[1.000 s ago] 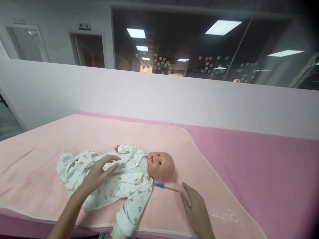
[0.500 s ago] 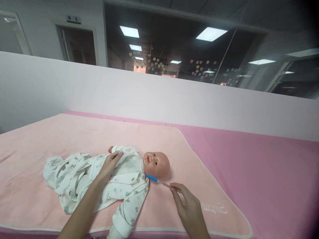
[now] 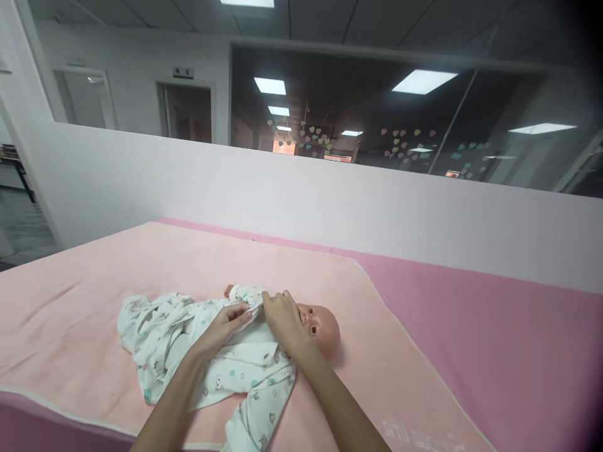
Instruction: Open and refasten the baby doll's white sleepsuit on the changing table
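Observation:
A baby doll (image 3: 326,330) lies on its back on a pale pink blanket (image 3: 117,263), head to the right, dressed in a white printed garment (image 3: 245,365). My left hand (image 3: 223,326) pinches the garment's cloth at the doll's far shoulder. My right hand (image 3: 282,317) reaches across the doll's neck and lower face, fingers curled down onto the collar next to my left fingertips. Whatever the right hand may hold is hidden under it. The doll's small far hand (image 3: 228,290) pokes out of its sleeve just beyond both hands.
The blanket lies on a deeper pink mattress (image 3: 494,339) that runs off to the right. A low white partition (image 3: 282,188) stands behind it, with dark glass above. The blanket's near edge (image 3: 70,419) is close to me at lower left.
My right hand picked up the thin blue-tipped stick lying beside the doll's neck, then moved up over the neck to the collar; the stick is out of sight. My left hand slid up to the shoulder.

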The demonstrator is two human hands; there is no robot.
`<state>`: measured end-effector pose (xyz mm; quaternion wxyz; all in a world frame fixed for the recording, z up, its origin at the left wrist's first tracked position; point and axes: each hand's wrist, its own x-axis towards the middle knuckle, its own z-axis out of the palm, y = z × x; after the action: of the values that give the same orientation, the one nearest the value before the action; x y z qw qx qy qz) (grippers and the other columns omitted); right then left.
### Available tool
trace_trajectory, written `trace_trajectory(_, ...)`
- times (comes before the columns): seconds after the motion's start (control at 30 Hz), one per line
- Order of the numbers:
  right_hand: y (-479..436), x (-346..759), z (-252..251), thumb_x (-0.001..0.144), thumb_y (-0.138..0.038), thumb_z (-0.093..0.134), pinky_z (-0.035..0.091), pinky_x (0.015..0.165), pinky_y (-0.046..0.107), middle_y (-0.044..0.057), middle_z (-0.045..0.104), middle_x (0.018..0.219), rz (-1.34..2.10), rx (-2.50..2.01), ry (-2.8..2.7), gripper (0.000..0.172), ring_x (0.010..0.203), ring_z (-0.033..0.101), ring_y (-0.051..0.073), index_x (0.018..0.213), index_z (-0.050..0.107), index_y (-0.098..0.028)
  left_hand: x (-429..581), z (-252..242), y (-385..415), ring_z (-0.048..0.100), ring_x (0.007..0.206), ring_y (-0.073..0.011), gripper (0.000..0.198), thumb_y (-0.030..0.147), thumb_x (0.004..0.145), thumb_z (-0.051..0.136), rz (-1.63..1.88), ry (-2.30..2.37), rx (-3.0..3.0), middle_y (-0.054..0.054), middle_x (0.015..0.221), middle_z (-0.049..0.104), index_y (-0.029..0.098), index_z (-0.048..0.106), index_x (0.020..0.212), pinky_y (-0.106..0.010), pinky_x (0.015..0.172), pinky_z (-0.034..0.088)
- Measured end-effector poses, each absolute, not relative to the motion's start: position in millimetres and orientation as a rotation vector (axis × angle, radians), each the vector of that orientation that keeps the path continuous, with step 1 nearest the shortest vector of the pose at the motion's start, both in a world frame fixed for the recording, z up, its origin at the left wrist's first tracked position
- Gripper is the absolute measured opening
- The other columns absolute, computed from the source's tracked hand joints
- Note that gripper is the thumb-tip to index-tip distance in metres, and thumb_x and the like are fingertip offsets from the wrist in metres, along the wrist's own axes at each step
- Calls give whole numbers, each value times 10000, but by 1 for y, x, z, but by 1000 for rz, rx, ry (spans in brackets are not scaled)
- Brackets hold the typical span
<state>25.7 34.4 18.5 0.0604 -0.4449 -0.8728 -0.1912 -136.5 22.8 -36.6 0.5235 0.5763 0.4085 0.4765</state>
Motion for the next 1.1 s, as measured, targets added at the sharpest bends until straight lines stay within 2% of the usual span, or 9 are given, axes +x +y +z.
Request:
trace_trajectory(0.1,46,28,12,789,-3,374,341,688,330,51,601,689,-591,-1424,-2671,196,650,586,196,784,495,-157,-142,-24,38,510,669,-116,405,473,803,444,1156,1144,1528,-46,837,574,142,594,982,-207,595,386)
trace_trajectory(0.2,53,30,5,786,-29,398,346,695,329,40,605,659,-591,-1453,-2652,169,617,589,192,754,495,-163,-145,-14,69,502,974,-167,346,237,778,422,1208,1376,1952,-72,1113,529,190,554,1095,-268,796,414)
trace_trajectory(0.3,54,28,2,781,-28,405,351,724,331,45,618,678,-561,-1444,-2652,163,639,602,192,765,503,-158,-138,-21,100,386,1185,-224,463,149,718,470,843,1602,2377,-68,1265,461,233,520,1171,-379,965,312)
trace_trajectory(0.43,51,24,4,762,2,400,359,745,342,53,621,678,-509,-1495,-2645,193,658,617,201,833,519,-133,-122,-39,115,511,1017,-222,306,193,780,442,509,1738,2444,-66,1021,605,222,576,1054,-397,903,309)
trace_trajectory(0.6,51,13,7,823,-47,379,373,770,360,63,642,759,-364,-1554,-2639,198,721,633,216,916,533,-128,-122,-38,92,500,913,-223,244,177,760,454,828,1984,2494,-68,924,580,222,608,944,-373,790,303)
trace_trajectory(0.77,44,12,13,839,-59,355,371,826,392,67,640,775,-314,-1569,-2661,233,771,621,215,902,565,-138,-126,-31,79,478,909,-226,115,237,723,519,814,1924,2608,-61,825,560,185,604,781,-387,892,304)
trace_trajectory(0.93,16,26,25,782,-65,428,287,949,509,106,623,879,-418,-1483,-2747,198,914,554,249,800,610,-142,-129,-36,85,554,790,-205,319,163,659,477,468,2032,2400,-81,952,533,178,580,961,-314,691,409)
trace_trajectory(1.03,-2,42,35,720,-34,471,286,956,504,108,629,806,-369,-1445,-2856,192,870,551,240,735,635,-133,-129,-36,85,577,843,-222,362,221,696,467,391,2026,2382,-89,1083,521,209,565,1044,-329,713,426)
trace_trajectory(1.1,-7,61,46,678,-28,500,331,937,432,78,637,713,-117,-1334,-2936,198,825,560,216,670,653,-153,-129,-34,84,575,904,-244,333,215,696,455,325,2009,2390,-87,1043,567,200,581,1004,-343,753,430)
